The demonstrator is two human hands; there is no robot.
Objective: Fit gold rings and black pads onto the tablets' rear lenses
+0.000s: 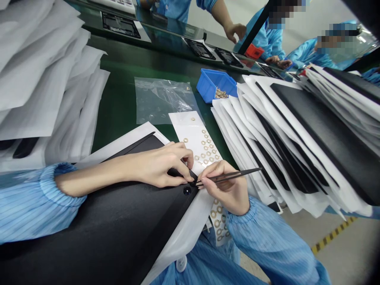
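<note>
A large black panel (118,221) lies on white sheeting in front of me, with a round camera-like lens (187,190) near its corner. My left hand (169,164) rests over that corner, its thumb and forefinger pressed close together beside the lens; whatever they pinch is too small to make out. In my right hand (227,186) I grip dark tweezers (234,174), their tips reaching the panel's corner next to my left fingertips. A white sheet of ring-shaped stickers (194,126) lies partly beneath both hands.
A clear plastic bag (163,99) and a blue bin (212,85) of small brass-coloured parts (221,93) lie beyond. Stacks of sheet-wrapped panels rise at left (44,79) and right (285,138). Across the bench, co-workers in blue sit behind a line holding black frames (120,25).
</note>
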